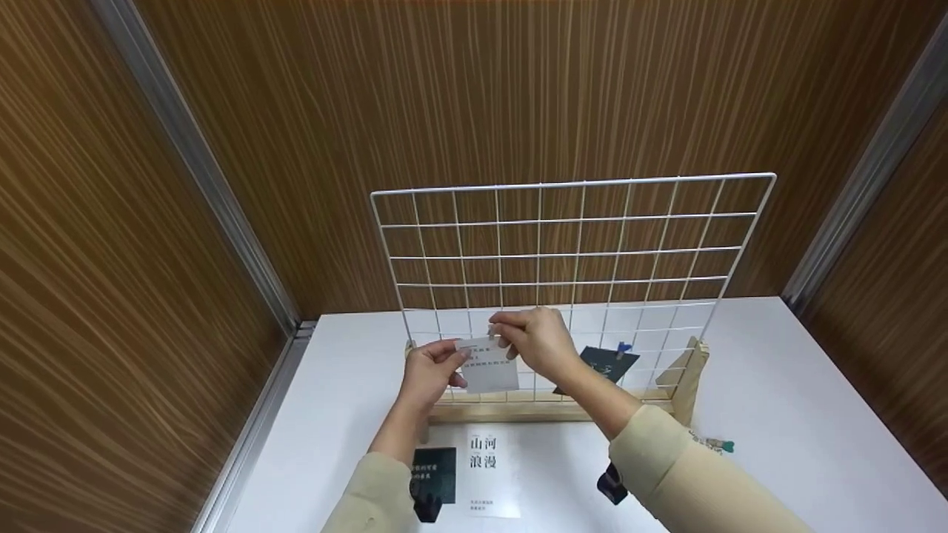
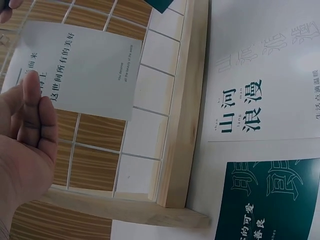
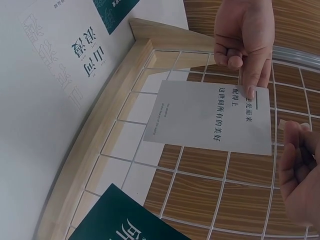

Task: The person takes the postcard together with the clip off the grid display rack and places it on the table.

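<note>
A white card (image 1: 489,370) with printed dark characters stands against the white wire grid (image 1: 559,252). My left hand (image 1: 429,370) pinches the card near its upper left edge, with the thumb on the printed face. Above the card's top edge, my right hand (image 1: 541,344) pinches a small pale clip (image 3: 282,125) between thumb and fingers; most of the clip is hidden by the fingertips. Beside the right hand, a dark green card (image 1: 597,366) hangs tilted on the grid under a blue clip (image 1: 623,347).
Wooden feet and a wooden bar (image 1: 548,411) carry the grid on the white table (image 1: 326,385). In front lie another dark green card (image 1: 438,474) and a white printed sheet (image 1: 492,481). A green-ended clip (image 1: 722,445) lies by the right sleeve. Wood-patterned panels (image 1: 481,96) surround the table.
</note>
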{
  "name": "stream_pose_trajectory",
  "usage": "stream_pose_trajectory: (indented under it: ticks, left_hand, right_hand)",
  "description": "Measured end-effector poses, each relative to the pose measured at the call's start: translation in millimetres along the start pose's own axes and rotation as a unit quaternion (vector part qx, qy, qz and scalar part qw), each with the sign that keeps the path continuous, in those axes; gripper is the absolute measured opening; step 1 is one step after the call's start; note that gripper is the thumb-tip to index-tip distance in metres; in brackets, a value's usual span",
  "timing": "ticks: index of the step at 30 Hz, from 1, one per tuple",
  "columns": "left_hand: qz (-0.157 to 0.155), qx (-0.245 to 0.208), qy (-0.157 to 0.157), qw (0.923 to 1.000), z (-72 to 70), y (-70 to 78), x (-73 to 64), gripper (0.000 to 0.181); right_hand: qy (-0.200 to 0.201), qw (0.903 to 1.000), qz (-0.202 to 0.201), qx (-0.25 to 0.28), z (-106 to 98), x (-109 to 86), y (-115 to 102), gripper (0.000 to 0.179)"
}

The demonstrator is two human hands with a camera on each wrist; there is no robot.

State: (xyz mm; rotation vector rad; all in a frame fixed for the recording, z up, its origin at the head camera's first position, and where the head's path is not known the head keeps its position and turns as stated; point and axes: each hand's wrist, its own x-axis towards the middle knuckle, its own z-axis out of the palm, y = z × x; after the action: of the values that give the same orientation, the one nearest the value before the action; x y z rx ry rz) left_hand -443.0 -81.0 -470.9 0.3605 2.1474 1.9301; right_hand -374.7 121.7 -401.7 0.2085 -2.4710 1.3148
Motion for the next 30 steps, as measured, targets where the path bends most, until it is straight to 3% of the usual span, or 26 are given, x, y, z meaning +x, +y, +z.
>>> stream_pose_trajectory:
  ticks: [6, 20, 30]
  left_hand:
    - [-0.014, 0.009, 0.001, 0.9999, -4.2, 1.7, -5.7, 0.019]
    - [-0.001, 0.017, 0.012, 0.9998, -1.3, 6.3, -17.0, 0.016]
    - [0.008, 0.000, 0.000, 1.0000, 1.2, 10.0, -28.8, 0.017]
  right_hand:
    - [-0.003, 0.9991, 0.009, 0.040, -4, -6.0, -1, 0.019]
    - [0.007, 0.9942, 0.035, 0.102, -17, -24.0, 4, 0.020]
    - [0.017, 0.9926, 0.041, 0.113, -28, -36.7, 13, 0.019]
